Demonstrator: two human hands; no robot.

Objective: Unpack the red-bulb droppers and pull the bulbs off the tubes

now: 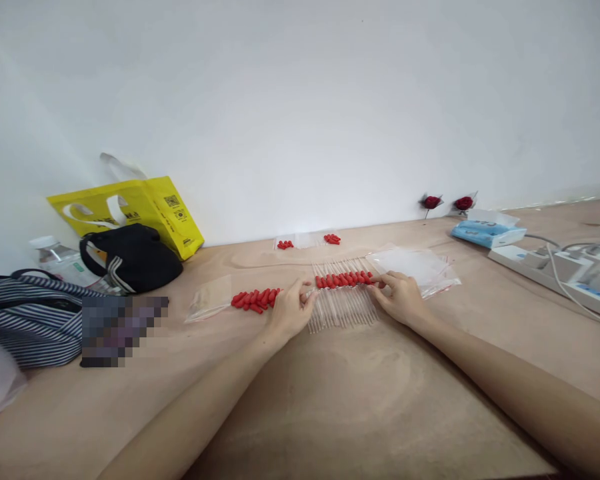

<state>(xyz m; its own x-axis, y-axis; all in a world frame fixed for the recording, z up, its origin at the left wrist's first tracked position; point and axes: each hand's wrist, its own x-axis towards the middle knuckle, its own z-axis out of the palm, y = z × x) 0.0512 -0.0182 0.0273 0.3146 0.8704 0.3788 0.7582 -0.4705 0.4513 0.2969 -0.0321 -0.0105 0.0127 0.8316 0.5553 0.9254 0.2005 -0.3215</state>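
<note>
A row of several thin clear tubes with red caps lies flat on the wooden table. My left hand pinches the left end of the row, fingers closed on a tube. My right hand pinches the right end, fingers closed on a capped tube. A loose pile of red caps lies just left of my left hand, beside a small clear bag. A stack of clear zip bags lies behind my right hand.
Two small groups of red caps in clear bags sit near the wall. A yellow bag, black cap and striped bag crowd the left. A blue tissue pack, power strip and two red roses are at right.
</note>
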